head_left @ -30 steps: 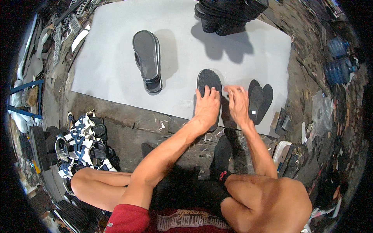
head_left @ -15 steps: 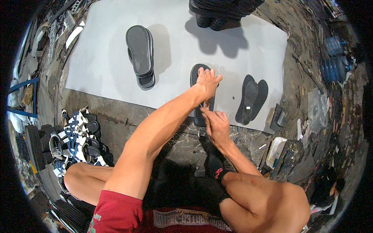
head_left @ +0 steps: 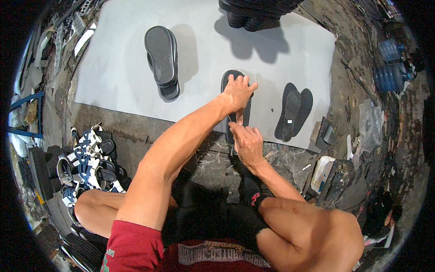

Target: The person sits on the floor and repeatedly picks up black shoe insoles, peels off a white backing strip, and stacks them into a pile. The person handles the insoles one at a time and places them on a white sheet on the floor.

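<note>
A dark sole template (head_left: 232, 78) lies lengthwise on a large grey sheet (head_left: 122, 68) spread on the ground. My left hand (head_left: 238, 90) presses flat on the template's upper half with fingers spread. My right hand (head_left: 244, 138) rests at the template's near end by the sheet's front edge, forefinger pointed along it; whether it pinches a small tool I cannot tell. Two dark cut soles (head_left: 293, 113) lie overlapped on the sheet to the right.
A stack of dark sandals (head_left: 162, 61) stands on the sheet at left, another dark pile (head_left: 258, 11) at the far edge. Strapped sandals (head_left: 93, 158) are heaped at my left knee. Plastic bottles (head_left: 392, 63), a white container (head_left: 322, 172) and scraps lie at right.
My right hand has drawn back from beside the left hand down to the template's near end. My left hand stays pressed on the template.
</note>
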The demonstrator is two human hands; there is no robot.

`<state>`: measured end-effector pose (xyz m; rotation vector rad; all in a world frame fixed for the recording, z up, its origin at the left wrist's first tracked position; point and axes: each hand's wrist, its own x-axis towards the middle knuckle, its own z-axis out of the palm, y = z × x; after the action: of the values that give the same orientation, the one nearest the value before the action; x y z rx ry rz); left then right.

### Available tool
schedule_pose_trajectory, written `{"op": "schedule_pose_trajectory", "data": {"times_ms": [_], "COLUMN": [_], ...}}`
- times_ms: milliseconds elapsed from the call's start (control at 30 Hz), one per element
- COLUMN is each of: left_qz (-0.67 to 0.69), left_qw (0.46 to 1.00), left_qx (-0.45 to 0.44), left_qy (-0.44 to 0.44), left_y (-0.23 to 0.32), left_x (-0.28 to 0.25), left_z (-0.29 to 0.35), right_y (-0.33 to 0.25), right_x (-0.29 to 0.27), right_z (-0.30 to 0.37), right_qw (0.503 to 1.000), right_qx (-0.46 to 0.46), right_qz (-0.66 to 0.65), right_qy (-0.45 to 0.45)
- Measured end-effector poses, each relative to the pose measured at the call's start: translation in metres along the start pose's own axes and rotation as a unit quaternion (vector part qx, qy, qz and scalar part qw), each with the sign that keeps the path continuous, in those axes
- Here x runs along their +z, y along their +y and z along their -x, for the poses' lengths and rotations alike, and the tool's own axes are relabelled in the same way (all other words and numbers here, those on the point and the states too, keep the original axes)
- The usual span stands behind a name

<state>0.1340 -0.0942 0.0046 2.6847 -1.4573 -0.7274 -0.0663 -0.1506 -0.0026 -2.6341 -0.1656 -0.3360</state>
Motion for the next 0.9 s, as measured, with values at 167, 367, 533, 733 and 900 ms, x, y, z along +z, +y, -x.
{"op": "schedule_pose_trajectory", "data": {"times_ms": [167,367,533,733,900], "left_qz": [0.013,0.024,-0.002,0.055,0.049], "left_qw": [1.0,0.999,0.997,0.995,0.995], "left_qx": [0.003,0.02,0.007,0.024,0.017], "left_qy": [-0.003,0.025,0.083,0.08,0.081], "left_y": [-0.003,-0.005,-0.01,-0.015,-0.015], "left_x": [-0.003,0.002,0.018,0.018,0.018], "left_z": [0.006,0.011,0.017,0.032,0.032], "right_y": [-0.018,0.004,0.024,0.04,0.03], "right_x": [-0.017,-0.037,-0.031,-0.044,-0.038], "right_z": [0.032,0.054,0.013,-0.015,0.01], "right_qw": [0.999,0.997,0.993,0.993,0.991], "right_qx": [-0.02,0.032,0.095,0.104,0.053], "right_qz": [-0.011,-0.041,-0.021,-0.054,-0.123], "right_qy": [-0.047,-0.062,-0.067,0.001,0.01]}}
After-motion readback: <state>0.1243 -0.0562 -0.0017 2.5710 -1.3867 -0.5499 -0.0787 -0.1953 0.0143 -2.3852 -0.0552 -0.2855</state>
